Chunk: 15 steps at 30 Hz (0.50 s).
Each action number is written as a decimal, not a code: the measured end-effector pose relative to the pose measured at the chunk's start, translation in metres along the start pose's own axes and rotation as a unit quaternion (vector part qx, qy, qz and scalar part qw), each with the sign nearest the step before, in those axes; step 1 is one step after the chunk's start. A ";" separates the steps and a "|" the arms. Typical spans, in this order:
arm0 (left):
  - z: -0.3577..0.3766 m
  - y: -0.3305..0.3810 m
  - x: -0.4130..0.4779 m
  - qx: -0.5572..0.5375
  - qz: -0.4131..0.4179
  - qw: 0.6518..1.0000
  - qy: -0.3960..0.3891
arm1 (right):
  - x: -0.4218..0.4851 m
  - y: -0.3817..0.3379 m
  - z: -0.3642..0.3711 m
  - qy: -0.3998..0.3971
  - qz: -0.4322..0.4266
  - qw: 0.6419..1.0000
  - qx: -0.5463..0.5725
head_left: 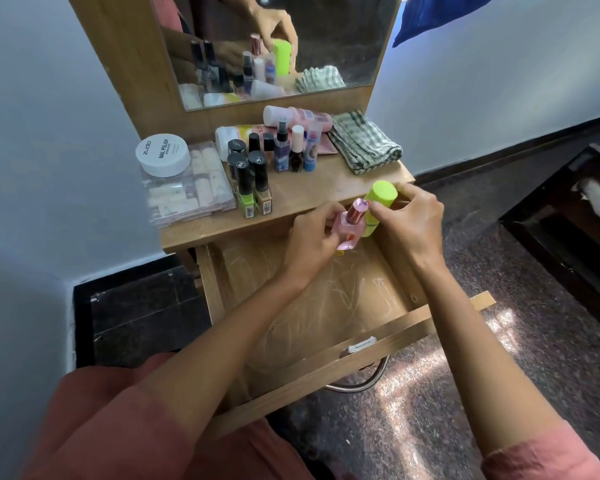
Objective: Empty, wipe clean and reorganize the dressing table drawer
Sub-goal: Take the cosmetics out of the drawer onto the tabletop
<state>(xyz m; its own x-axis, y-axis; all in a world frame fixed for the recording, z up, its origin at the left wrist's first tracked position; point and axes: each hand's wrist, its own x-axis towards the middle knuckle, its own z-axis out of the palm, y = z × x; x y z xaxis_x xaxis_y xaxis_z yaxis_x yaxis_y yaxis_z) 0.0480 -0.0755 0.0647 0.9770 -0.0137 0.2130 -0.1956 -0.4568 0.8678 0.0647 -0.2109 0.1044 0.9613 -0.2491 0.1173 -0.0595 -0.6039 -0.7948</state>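
Observation:
The wooden drawer (pixel 378 344) is pulled out below the dressing table top (pixel 312 192), and its scratched bottom lies bare. Over its far end my left hand (pixel 309 244) grips a pink bottle (pixel 347 226) with a shiny rose cap. Beside it my right hand (pixel 409 220) grips a lime-green tube (pixel 378 202), which touches the pink bottle. A folded green checked cloth (pixel 364 143) lies at the right back of the table top.
On the table top stand several nail polish bottles (pixel 252 178), small sprays (pixel 293 147), lying tubes (pixel 291 116), a white round jar (pixel 162 154) on a clear plastic box (pixel 187 188). A mirror (pixel 274 43) rises behind. Dark furniture (pixel 575 216) stands right.

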 end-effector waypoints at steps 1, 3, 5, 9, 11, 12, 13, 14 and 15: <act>-0.004 0.007 0.003 -0.006 0.005 1.000 0.004 | 0.001 -0.005 -0.004 0.007 -0.006 1.000 0.006; -0.012 0.021 0.009 -0.012 0.014 1.000 0.010 | 0.004 -0.016 -0.012 0.020 -0.021 0.999 0.023; -0.021 0.034 0.017 -0.007 0.018 0.999 0.033 | 0.008 -0.027 -0.017 0.022 -0.036 0.998 0.046; -0.031 0.045 0.035 -0.019 -0.004 0.996 0.088 | 0.020 -0.039 -0.012 0.013 -0.062 0.996 0.061; -0.031 0.044 0.042 -0.014 -0.026 0.994 0.108 | 0.025 -0.042 -0.005 0.005 -0.073 0.996 0.059; -0.029 0.042 0.045 -0.007 -0.034 0.993 0.114 | 0.027 -0.043 -0.002 0.001 -0.077 0.996 0.054; -0.028 0.041 0.048 0.000 -0.040 0.992 0.118 | 0.029 -0.044 0.001 -0.003 -0.079 0.996 0.050; -0.027 0.039 0.050 0.005 -0.046 0.992 0.120 | 0.031 -0.045 0.004 -0.004 -0.081 0.996 0.047; -0.026 0.037 0.052 0.005 -0.051 0.991 0.122 | 0.034 -0.046 0.006 -0.005 -0.082 0.996 0.044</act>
<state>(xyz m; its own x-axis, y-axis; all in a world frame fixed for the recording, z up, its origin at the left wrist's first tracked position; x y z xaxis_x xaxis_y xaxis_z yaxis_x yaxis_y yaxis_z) 0.0891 -0.0701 0.1198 0.9414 0.2488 0.2278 -0.0944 -0.4542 0.8859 0.1012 -0.1875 0.1412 0.9589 -0.1453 0.2436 0.1208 -0.5677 -0.8143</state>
